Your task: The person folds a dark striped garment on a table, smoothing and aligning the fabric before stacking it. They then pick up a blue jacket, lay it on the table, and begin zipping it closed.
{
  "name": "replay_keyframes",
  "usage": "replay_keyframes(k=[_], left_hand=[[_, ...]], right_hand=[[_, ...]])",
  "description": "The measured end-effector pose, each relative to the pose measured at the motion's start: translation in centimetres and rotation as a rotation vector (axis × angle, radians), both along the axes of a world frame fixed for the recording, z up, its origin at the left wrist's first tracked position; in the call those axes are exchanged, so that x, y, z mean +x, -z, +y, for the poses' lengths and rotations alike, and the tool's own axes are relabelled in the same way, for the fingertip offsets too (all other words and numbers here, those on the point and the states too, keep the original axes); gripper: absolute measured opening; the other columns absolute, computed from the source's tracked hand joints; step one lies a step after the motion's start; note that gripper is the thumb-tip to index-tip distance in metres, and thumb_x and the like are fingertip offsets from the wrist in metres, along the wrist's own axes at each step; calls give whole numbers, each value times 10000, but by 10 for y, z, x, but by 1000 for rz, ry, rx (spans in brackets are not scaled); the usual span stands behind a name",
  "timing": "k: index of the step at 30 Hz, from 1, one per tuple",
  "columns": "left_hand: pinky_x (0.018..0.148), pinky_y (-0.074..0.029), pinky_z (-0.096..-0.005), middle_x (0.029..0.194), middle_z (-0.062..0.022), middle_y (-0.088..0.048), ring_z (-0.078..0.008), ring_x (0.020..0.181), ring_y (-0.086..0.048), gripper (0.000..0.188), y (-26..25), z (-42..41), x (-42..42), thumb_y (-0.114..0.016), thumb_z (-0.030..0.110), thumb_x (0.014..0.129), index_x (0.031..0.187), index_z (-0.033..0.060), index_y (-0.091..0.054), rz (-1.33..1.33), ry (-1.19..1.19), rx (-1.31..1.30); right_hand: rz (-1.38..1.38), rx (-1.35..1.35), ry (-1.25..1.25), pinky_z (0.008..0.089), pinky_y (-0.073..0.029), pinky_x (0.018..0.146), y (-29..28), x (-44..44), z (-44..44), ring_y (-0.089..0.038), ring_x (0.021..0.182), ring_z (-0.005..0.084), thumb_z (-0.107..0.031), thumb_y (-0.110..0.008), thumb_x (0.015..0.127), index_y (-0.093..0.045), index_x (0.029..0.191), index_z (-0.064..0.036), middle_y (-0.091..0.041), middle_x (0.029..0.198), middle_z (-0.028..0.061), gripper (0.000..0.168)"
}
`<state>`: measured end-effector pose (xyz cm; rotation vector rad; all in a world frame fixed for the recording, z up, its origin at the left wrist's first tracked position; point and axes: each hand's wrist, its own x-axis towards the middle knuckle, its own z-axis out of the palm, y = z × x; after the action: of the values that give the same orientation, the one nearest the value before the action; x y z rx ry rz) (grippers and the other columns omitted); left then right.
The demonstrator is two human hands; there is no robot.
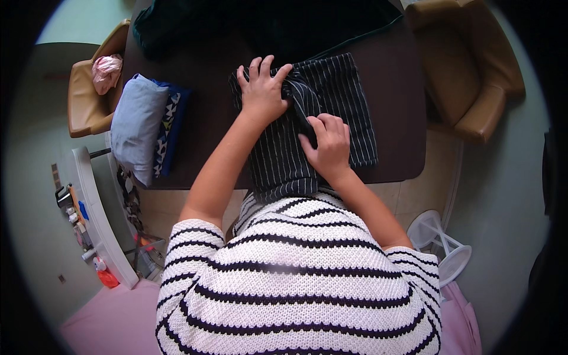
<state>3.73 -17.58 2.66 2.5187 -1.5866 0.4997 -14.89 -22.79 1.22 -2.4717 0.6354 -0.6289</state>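
Note:
A black garment with thin white stripes (pixel 361 128) lies partly folded at the table's near edge, its lower end reaching my striped top. My left hand (pixel 264 91) rests palm down on the garment's far left part, fingers spread. A raised, twisted fold (pixel 306 91) runs from beside my left thumb toward my right hand (pixel 329 144). The fingers of that hand curl over the fold's near end, with dark cloth between thumb and forefinger. The fingertips' contact with the cloth is partly hidden.
On the dark table (pixel 399 133), folded clothes (pixel 137 124) are stacked at left; dark green velvety cloth (pixel 266 26) covers the far side. Tan chairs (pixel 82 102) (pixel 479 97) flank it. A white shelf (pixel 100 217) holds small items at left; a white stool (pixel 452 262) is at right.

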Motion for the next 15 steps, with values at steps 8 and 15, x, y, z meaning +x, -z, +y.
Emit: replay_keyframes(k=[8, 15], left_hand=[[778, -517, -487, 1064, -181, -599, -371, 911, -649, 397, -2, -12, 11, -548, 383, 880, 1189, 134, -533, 377, -272, 427], [808, -517, -505, 1009, -210, -647, -422, 922, -635, 326, 8, 0, 19, -525, 299, 882, 1118, 76, -551, 510, -488, 252]], right_hand=[[115, 110, 37, 406, -380, 894, 11, -37, 2, -481, 1127, 276, -178, -736, 668, -507, 1246, -91, -522, 1201, 99, 627], [92, 120, -133, 398, -399, 838, 15, -12, -71, -550, 1006, 253, -27, -634, 667, -584, 1115, -123, -630, 1048, 41, 461]])
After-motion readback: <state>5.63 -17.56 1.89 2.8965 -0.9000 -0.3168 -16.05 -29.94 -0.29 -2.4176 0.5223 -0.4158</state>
